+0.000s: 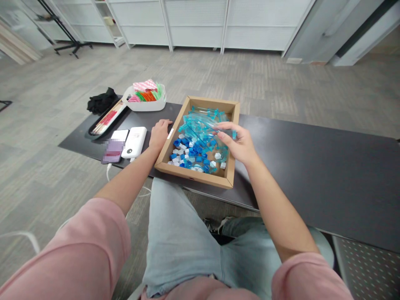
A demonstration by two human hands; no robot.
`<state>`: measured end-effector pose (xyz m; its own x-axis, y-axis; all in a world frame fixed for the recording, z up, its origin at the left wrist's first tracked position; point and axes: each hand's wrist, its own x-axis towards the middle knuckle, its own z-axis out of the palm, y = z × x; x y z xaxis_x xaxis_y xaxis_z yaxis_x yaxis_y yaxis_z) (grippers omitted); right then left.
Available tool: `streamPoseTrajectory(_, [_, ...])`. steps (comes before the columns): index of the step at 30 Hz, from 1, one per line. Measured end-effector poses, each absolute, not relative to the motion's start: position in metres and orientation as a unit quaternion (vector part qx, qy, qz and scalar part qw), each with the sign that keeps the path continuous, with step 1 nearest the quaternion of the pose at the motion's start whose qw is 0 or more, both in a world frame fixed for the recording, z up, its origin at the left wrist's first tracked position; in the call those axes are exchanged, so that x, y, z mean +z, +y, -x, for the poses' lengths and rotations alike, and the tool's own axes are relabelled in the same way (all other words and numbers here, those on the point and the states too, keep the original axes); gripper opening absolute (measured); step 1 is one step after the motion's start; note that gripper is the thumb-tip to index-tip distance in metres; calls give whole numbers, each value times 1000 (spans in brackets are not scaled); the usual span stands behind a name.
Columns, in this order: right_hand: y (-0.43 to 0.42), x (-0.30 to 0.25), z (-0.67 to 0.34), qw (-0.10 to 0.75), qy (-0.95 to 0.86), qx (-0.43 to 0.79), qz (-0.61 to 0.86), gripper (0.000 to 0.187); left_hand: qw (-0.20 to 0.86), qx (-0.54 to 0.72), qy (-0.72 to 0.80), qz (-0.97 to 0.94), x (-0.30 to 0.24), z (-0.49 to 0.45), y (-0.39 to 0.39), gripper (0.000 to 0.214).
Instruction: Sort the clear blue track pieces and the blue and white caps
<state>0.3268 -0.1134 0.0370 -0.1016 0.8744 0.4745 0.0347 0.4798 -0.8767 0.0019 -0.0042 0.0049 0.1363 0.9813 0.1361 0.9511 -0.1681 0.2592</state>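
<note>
A shallow cardboard box (pixel 193 179) stands on the dark table before me. Over its right side, my right hand (pixel 239 141) pinches a clear light-blue curved plastic piece (pixel 203 121) between thumb and fingers. More translucent blue plastic pieces (pixel 195 135) lie in the box's far and middle part, partly under the held one. Blue and white small connector pieces (pixel 196 152) are heaped in the near part. My left hand (pixel 159 133) rests on the tabletop against the box's left wall, fingers stretched forward and holding nothing.
Left of the box lie a white power bank (pixel 134 142) with a cable and a phone (pixel 114 146). Behind them are a black tray (pixel 108 118) of sticks, a black cloth (pixel 102 101) and a white basket (pixel 148 105) with colourful strips. The dark table (pixel 312 166) extends right.
</note>
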Motion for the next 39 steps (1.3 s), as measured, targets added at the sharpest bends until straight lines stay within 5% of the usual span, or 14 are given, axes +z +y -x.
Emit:
streamPoseTrajectory(8, [-112, 40, -330, 630, -621, 312, 347, 46, 66, 151, 637, -753, 6, -2, -6, 44])
streamPoseTrajectory(21, [-103, 41, -335, 626, -550, 327, 445, 79, 59, 169, 630, -756, 2, -1, -8, 47])
streamPoseTrajectory(30, [-101, 29, -336, 647, -528, 353, 421, 47, 65, 160, 634, -754, 4, -2, -8, 45])
streamPoseTrajectory(39, [-91, 33, -333, 757, -386, 334, 408, 42, 64, 164, 623, -762, 5, -2, -10, 42])
